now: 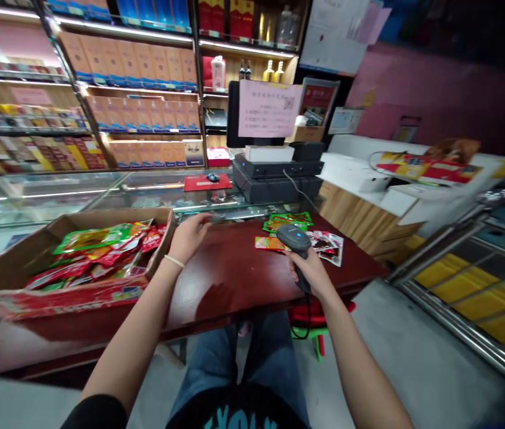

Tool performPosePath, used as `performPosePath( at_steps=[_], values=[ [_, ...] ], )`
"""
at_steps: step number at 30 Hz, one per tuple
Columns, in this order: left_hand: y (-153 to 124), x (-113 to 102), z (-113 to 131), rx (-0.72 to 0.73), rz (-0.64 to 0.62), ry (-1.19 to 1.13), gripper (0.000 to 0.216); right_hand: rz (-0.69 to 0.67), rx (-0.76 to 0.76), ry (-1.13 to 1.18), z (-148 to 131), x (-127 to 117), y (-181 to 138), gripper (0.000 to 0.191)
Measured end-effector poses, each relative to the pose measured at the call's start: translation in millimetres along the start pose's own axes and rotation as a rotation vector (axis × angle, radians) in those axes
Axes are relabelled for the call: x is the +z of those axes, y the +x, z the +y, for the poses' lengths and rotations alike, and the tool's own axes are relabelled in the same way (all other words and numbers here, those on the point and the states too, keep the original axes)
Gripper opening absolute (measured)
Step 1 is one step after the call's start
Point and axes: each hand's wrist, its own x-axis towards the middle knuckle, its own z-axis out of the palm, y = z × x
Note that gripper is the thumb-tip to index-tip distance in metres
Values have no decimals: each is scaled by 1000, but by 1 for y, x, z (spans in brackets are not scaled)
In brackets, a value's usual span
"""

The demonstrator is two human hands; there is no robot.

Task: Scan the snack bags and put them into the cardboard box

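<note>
My right hand (pixel 312 269) is wrapped round the handle of a black barcode scanner (pixel 294 236), held over the right part of the dark red table (pixel 234 262). Behind and beside the scanner lie green snack packets (pixel 286 221), an orange packet (pixel 269 243) and white-and-dark packets (pixel 333 249). My left hand (pixel 190 238), with a pale band at the wrist, is just right of an open cardboard box (pixel 161 247). Its fingers are loosely stretched out and nothing shows in them. Inside the box are several red and green snack packets (pixel 100 244).
Behind the table runs a glass display counter (pixel 145 182) with a mouse (pixel 212 177) on a red mat. A black cash drawer (pixel 261 185) stands below a monitor (pixel 233 113) bearing a pink sheet. Stocked shelves line the back. A metal railing (pixel 440 262) is at right.
</note>
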Motion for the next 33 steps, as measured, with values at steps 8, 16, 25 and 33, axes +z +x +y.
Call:
performPosePath(
  at_steps=[8, 16, 25, 33],
  values=[
    [19, 146, 44, 217, -260, -150, 41, 170, 28, 46, 18, -54, 9, 39],
    [16, 264, 50, 176, -480, -62, 62, 239, 59, 47, 37, -77, 19, 39],
    [13, 253, 45, 53, -382, -32, 39, 215, 87, 89, 52, -56, 33, 41],
    [-1, 202, -35, -634, 5, -860, 33, 128, 31, 156, 38, -10, 40, 39]
  ],
)
